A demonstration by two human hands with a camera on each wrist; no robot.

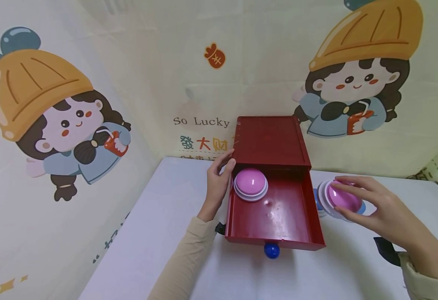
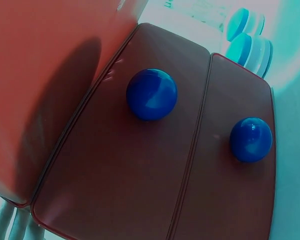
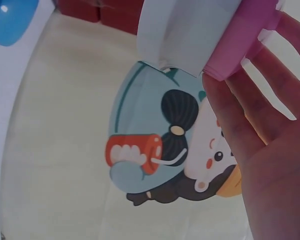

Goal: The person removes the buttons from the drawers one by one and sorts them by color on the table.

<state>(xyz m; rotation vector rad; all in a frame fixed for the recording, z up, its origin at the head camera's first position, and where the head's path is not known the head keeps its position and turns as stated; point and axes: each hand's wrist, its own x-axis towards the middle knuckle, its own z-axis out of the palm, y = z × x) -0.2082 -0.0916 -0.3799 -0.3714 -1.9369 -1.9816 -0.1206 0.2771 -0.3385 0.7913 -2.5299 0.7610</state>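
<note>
My right hand (image 1: 376, 204) pinches a pink push button with a white base (image 1: 344, 198) and holds it tilted, just right of the red drawer box (image 1: 273, 139). In the right wrist view, fingertips grip the button's pink top (image 3: 240, 42), the white base facing away. A second pink button (image 1: 250, 182) sits upright in the back left corner of the pulled-out drawer (image 1: 279, 221). My left hand (image 1: 219, 183) rests against the box's left side; its straight fingers (image 2: 17, 225) show at the corner of the left wrist view.
Blue buttons with white bases (image 2: 240, 52) stand on the white table (image 1: 147, 233) right of the box, partly hidden behind the held button in the head view. A blue knob (image 1: 271, 251) sticks out from the drawer front. A printed cloth (image 1: 158, 75) hangs behind.
</note>
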